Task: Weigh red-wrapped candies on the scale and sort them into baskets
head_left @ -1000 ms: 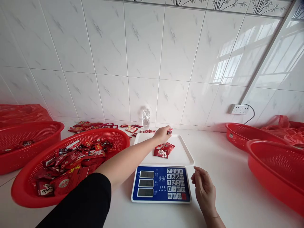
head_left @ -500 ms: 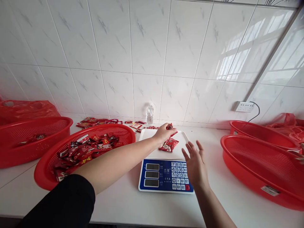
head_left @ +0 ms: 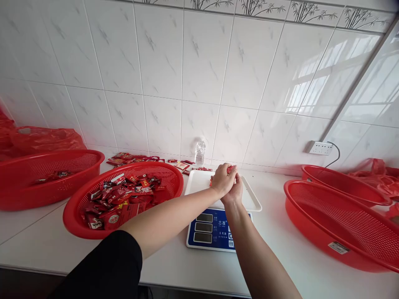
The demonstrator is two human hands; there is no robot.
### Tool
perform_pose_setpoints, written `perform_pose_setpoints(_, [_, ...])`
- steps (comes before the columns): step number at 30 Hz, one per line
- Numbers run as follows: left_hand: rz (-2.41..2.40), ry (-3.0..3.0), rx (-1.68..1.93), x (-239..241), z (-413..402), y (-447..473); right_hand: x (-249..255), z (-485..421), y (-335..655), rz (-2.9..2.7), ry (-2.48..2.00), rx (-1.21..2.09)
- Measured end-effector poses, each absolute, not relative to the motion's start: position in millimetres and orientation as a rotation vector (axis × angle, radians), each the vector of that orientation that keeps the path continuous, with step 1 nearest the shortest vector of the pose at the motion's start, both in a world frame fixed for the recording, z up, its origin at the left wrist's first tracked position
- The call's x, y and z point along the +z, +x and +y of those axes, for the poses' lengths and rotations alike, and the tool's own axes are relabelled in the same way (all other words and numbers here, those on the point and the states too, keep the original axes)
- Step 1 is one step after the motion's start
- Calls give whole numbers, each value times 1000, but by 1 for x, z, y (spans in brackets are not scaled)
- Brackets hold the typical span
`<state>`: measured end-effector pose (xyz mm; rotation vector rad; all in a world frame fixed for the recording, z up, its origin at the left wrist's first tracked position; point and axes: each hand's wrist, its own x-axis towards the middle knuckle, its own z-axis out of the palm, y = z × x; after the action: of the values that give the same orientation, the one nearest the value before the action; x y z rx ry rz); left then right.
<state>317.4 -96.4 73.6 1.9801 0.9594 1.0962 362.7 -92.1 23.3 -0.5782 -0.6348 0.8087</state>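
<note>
Above the white pan (head_left: 253, 199) of the scale, my two hands are pressed together around some small red packets (head_left: 230, 169), whose edges show between the fingers. My left hand (head_left: 223, 181) is closed over them from the left and top. Tucked against it from the near right side, my right hand (head_left: 234, 193) is closed too, its fingers partly hidden. How many packets they hold cannot be told. The scale's blue keypad panel (head_left: 215, 238) faces me, partly covered by my right forearm.
Left of the scale stands a red basket (head_left: 70, 220) heaped with red packets; another red basket (head_left: 18, 199) is beyond it. Two red baskets (head_left: 311, 241) stand at right. Along the wall lie loose packets (head_left: 124, 158) and a clear bottle (head_left: 200, 153). A power strip (head_left: 320, 148) is on the wall.
My right hand, open and apart before, has come up and left to meet my left hand. The packets that lay on the pan are now gathered between my hands. The view has shifted slightly.
</note>
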Motion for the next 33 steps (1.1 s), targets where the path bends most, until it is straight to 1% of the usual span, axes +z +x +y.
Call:
perform_pose_setpoints(6, [1024, 2001, 1218, 67, -67, 312, 19, -89, 346, -426, -449, 1002])
perform_pose_setpoints(10, [964, 1916, 1313, 68, -57, 310, 20, -88, 343, -411, -448, 1021])
perform_pose_setpoints(18, [643, 1977, 1632, 78, -76, 308, 29, -96, 353, -230, -401, 1086])
perform_pose_setpoints(21, [520, 2082, 1640, 84, -81, 300, 35, -102, 365, -179, -384, 1116])
perform_pose_setpoints(24, [450, 2280, 1540, 87, -79, 281, 41, -115, 397, -150, -318, 1091])
perform_pose_setpoints(27, [513, 2487, 1363, 83, -69, 251, 45, -139, 451, -141, -318, 931])
perform_pose_setpoints(30, [670, 2693, 1067, 71, -54, 214, 39, -171, 519, -71, -406, 721])
perform_pose_setpoints(33, [901, 2749, 751, 57, -39, 181, 24, -207, 588, -85, -487, 501])
